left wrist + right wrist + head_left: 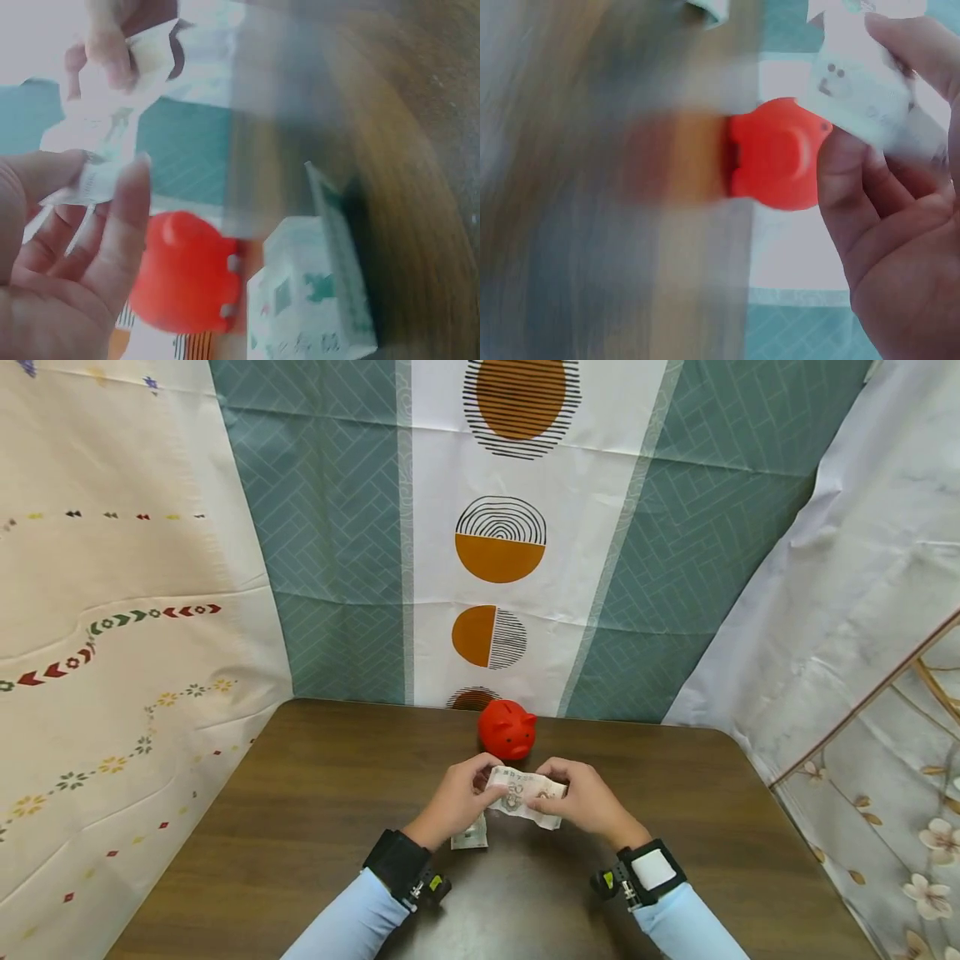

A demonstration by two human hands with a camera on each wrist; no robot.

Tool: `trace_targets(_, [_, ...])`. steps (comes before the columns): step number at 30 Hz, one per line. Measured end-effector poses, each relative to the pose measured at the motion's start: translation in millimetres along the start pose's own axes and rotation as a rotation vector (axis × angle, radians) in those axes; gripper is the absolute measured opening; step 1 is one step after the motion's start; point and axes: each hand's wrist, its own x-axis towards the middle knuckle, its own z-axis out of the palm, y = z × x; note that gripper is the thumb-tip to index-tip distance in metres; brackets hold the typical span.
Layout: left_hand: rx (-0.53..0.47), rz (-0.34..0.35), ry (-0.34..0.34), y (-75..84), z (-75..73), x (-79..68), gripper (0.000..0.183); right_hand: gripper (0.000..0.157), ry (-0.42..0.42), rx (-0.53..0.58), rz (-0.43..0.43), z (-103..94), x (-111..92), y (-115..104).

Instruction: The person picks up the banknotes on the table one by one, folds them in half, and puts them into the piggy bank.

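Note:
Between both hands, above the table, a creased pale banknote (517, 792) is stretched out. My left hand (459, 793) pinches its left end between thumb and fingers, and my right hand (588, 797) pinches its right end. In the left wrist view the banknote (97, 154) looks wrinkled along its length; the right wrist view shows the banknote (862, 90) with dark printing. A second, folded greenish banknote (470, 835) lies on the table below my left hand, one flap standing up in the left wrist view. Just beyond the hands stands a red piggy bank (507, 731), a slot in its top.
The brown wooden table (337, 793) ends at a patterned cloth backdrop (337, 527) close behind the piggy bank. Printed cloths also hang at the left and right sides. Each wrist wears a black strap with a small camera.

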Motion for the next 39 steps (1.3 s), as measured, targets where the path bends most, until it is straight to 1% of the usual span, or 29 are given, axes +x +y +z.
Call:
trace_targets(3, [-0.153, -0.019, 0.029, 2.2, -10.8, -4.7, 0.028, 0.024, 0.046, 0.054, 0.030, -1.7, -3, -6])
trace_targets(6, [-0.262, -0.037, 0.058, 6.8, -21.6, -7.9, 0.029, 0.022, 0.076, 0.138, 0.040, -3.7, -6, -13])
trace_targets(8, [-0.312, -0.055, 0.076, 12.1, -28.5, -10.4, 0.028, 0.023, 0.093, 0.209, 0.047, -5.2, -9, -20])
trace_targets(10, [-0.339, -0.059, 0.086, 19.1, -34.8, -13.0, 0.027, 0.024, 0.114, 0.267, 0.042, -6.6, -12, -26])
trace_targets(13, [-0.329, -0.055, 0.104, 31.2, -42.7, -16.7, 0.023, 0.024, 0.152, 0.347, 0.032, -8.9, -16, -37])
trace_targets(16, [-0.303, -0.038, 0.124, 43.5, -48.3, -19.9, 0.019, 0.024, 0.194, 0.402, -0.005, -10.7, -21, -48])
trace_targets(22, [-0.326, -0.008, 0.176, 61.4, -55.4, -26.5, 0.015, 0.021, 0.309, 0.454, -0.029, -11.1, -31, -68])
trace_targets(25, [-0.313, 0.001, 0.212, 67.7, -58.5, -30.4, 0.014, 0.019, 0.351, 0.474, -0.052, -11.7, -36, -77])
trace_targets(28, [-0.289, 0.009, 0.245, 73.3, -60.7, -34.1, 0.015, 0.015, 0.363, 0.501, -0.106, -12.4, -40, -83])
trace_targets(32, [-0.268, 0.016, 0.267, 78.5, -62.0, -37.6, 0.016, 0.009, 0.353, 0.561, -0.173, -11.1, -45, -84])
trace_targets(35, [-0.251, 0.020, 0.278, 82.0, -62.3, -39.7, 0.015, 0.007, 0.353, 0.581, -0.193, -9.4, -47, -83])
trace_targets(39, [-0.233, 0.026, 0.290, 86.3, -63.6, -43.2, 0.012, 0.006, 0.384, 0.547, -0.202, -8.4, -49, -83])
